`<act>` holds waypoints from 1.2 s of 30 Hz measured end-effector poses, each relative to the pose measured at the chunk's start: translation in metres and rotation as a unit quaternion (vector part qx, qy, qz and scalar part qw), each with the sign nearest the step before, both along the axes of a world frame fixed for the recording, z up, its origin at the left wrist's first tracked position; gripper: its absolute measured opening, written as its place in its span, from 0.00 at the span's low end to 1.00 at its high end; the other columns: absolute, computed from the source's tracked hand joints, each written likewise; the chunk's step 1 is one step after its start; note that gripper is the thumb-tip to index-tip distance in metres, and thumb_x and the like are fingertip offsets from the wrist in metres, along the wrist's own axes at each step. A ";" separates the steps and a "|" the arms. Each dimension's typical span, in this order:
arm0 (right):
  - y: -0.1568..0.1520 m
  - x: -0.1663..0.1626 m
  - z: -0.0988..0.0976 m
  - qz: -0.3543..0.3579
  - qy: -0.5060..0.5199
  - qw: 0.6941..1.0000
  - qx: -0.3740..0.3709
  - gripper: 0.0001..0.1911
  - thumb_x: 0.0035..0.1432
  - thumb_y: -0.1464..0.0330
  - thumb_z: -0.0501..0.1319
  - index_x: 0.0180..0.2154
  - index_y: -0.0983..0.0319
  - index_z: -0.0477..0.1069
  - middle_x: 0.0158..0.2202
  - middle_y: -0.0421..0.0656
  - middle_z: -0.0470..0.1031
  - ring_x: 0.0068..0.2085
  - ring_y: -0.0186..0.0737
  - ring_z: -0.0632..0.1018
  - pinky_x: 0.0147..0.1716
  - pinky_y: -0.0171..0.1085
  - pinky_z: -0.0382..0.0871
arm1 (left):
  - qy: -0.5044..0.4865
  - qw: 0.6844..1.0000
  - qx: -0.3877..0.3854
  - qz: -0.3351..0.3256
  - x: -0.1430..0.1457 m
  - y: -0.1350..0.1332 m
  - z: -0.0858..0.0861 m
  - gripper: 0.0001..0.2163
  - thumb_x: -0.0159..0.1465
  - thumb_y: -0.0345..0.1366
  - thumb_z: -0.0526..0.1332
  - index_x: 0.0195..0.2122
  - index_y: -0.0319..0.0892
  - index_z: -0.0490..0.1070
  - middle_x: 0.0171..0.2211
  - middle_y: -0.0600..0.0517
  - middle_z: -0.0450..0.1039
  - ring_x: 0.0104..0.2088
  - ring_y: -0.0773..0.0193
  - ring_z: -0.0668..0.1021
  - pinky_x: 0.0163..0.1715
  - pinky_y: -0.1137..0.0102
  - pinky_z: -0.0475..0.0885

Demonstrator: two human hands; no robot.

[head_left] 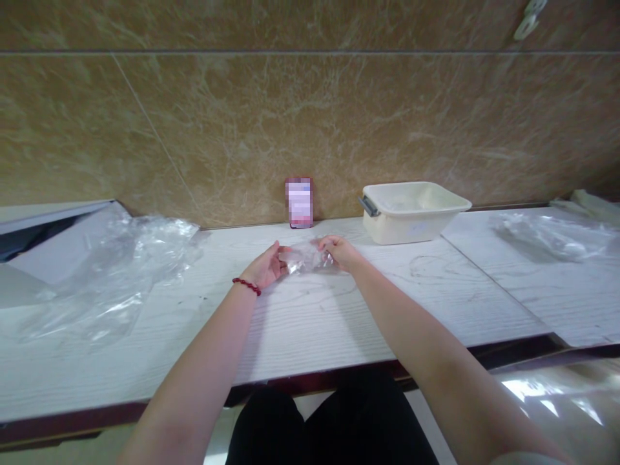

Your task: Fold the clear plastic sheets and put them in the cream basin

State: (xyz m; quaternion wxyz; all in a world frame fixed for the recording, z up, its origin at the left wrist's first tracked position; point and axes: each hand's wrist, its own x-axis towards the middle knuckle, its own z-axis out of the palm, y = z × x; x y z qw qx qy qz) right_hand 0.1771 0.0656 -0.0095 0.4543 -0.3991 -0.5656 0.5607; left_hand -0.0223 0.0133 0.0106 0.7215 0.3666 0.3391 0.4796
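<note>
A small clear plastic bag (309, 257) is stretched between my hands just above the white wood-grain table (310, 323). My left hand (268, 265), with a red bead bracelet at the wrist, grips the bag's left side, its thumb up and fingers curled. At the other end, my right hand (341, 252) pinches the bag between thumb and fingers. Whether anything lies inside the bag is too unclear to tell. Behind the hands a phone (300, 203) with a lit, blurred screen leans upright against the wall.
A cream plastic bin (407, 223) with a grey handle stands right of my hands. Crumpled clear plastic bags (159, 248) lie at the left beside a white box (62, 248). More clear plastic (552, 236) lies at the far right. A marbled wall (271, 123) bounds the table's back.
</note>
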 end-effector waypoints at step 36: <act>0.003 -0.001 -0.005 0.076 -0.011 0.997 0.021 0.13 0.48 0.60 0.57 0.34 0.62 0.70 0.36 0.43 0.71 0.31 0.29 0.71 0.27 0.30 0.64 | 0.039 0.977 0.125 0.167 0.009 0.004 -0.003 0.17 0.44 0.26 0.63 0.37 0.40 0.66 0.30 0.53 0.71 0.28 0.69 0.74 0.29 0.73 0.69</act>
